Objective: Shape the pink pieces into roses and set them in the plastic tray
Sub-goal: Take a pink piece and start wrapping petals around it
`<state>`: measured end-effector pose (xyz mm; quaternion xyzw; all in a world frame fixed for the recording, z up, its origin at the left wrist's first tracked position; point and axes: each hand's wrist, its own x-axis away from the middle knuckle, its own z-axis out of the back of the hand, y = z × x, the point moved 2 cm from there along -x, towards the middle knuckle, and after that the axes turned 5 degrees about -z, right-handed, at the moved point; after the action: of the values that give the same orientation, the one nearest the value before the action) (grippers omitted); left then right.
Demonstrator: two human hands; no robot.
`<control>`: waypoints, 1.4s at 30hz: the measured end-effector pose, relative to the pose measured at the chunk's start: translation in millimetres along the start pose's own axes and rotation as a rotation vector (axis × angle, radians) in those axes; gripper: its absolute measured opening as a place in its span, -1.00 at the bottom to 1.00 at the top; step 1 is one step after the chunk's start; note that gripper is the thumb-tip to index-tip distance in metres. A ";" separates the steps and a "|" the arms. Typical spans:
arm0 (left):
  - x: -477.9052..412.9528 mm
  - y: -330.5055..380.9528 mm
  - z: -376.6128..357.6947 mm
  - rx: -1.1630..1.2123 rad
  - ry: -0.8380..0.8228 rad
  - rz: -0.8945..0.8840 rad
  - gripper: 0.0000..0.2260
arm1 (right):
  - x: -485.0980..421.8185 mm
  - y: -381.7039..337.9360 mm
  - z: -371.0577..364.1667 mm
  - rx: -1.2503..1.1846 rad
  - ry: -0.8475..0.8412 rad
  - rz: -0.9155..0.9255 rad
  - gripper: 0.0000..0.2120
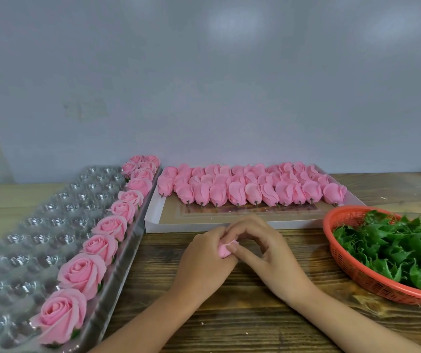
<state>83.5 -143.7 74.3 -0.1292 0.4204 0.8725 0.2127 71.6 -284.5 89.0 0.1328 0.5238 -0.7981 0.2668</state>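
**Both hands close on a pink bud above the worktable**

The left hand (205,258) cups a pink piece (223,251) in curled fingers while the right hand (268,247) pinches it from the other side, thumb on its petals, low over the wooden table (242,314). Left of the hands, finished roses (82,273) fill the right-hand column of a clear plastic tray (26,238). Behind, rows of unshaped pink buds (252,192) lie in a white cardboard box (153,220). At right, a red basket (351,271) holds green leaves (395,250).
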 end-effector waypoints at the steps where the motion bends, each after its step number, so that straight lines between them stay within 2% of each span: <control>1: -0.5 -0.3 -0.2 0.004 -0.005 0.007 -0.94 | 0.0 0.9 -0.1 -0.014 0.012 -0.009 -0.93; 5: -0.3 -1.2 0.1 -0.024 -0.017 0.020 -0.93 | -0.7 4.1 -0.5 -0.042 0.061 -0.065 -0.83; 10: 1.7 3.2 0.1 -0.106 -0.056 -0.041 -0.89 | -1.4 5.2 -2.1 -0.063 0.050 -0.094 -0.85; 17: 1.5 5.0 1.2 -0.071 -0.030 -0.052 -0.98 | 0.0 1.8 -1.9 -0.007 0.029 -0.059 -0.92; 24: -0.2 3.4 2.1 -0.023 -0.043 0.010 -0.79 | 1.3 -2.6 -0.6 0.022 -0.013 0.000 -0.94; 26: -0.7 3.6 2.3 -0.039 -0.043 0.023 -0.79 | 1.1 -2.0 -0.5 -0.008 0.000 -0.006 -0.94; 29: 0.3 3.6 4.2 -0.126 -0.012 0.036 -0.77 | 0.1 0.7 -1.3 -0.045 0.025 -0.062 -0.85; 34: 3.2 7.1 3.8 -0.216 -0.032 -0.007 -0.91 | -0.7 5.9 -1.7 -0.085 0.000 -0.136 -0.85; 40: 0.9 4.4 2.4 -0.176 -0.033 0.043 -0.75 | 0.4 1.9 -1.5 -0.004 -0.032 -0.026 -0.89; 42: 0.1 2.8 2.7 -0.120 -0.042 0.065 -0.79 | 0.0 1.2 -1.3 0.015 -0.028 0.000 -0.90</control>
<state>82.0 -143.2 77.8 -0.1096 0.3666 0.9053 0.1847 72.2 -283.8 87.6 0.1234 0.5141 -0.8037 0.2729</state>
